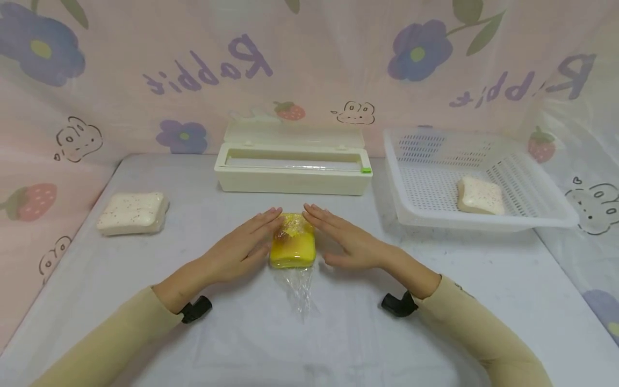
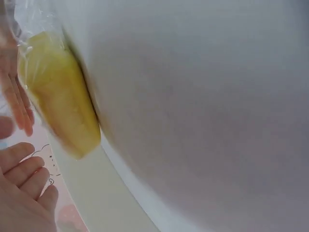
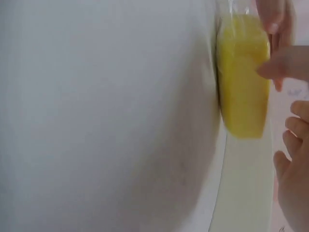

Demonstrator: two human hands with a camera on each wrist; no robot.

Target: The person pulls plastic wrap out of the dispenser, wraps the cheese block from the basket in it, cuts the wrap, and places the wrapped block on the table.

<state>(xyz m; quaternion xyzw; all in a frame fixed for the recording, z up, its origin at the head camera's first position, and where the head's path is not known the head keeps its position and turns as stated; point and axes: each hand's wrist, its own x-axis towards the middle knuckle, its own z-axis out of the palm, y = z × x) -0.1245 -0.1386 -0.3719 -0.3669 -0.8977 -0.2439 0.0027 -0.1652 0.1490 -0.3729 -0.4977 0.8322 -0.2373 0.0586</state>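
Note:
A yellow, bread-like block (image 1: pixel 293 248) with a browned patch lies on the table, covered in clear plastic wrap (image 1: pixel 297 285) whose gathered tail spreads toward the person. My left hand (image 1: pixel 242 247) is at its left side, fingers extended and fingertips close to the far left corner. On the opposite side my right hand (image 1: pixel 350 242) mirrors it, fingertips right at the far right corner. In the left wrist view the block (image 2: pixel 63 96) shows its thick side, with the left hand (image 2: pixel 24 186) beside it. The right wrist view shows the right thumb overlapping the block (image 3: pixel 243 92).
Behind the block stands a cream wrap dispenser (image 1: pixel 295 181), lid raised, film inside. A white speckled block (image 1: pixel 132 214) lies at the left. On the right, a white perforated basket (image 1: pixel 483 221) holds a similar speckled block (image 1: pixel 480 195). A printed curtain (image 1: pixel 309 64) hangs behind.

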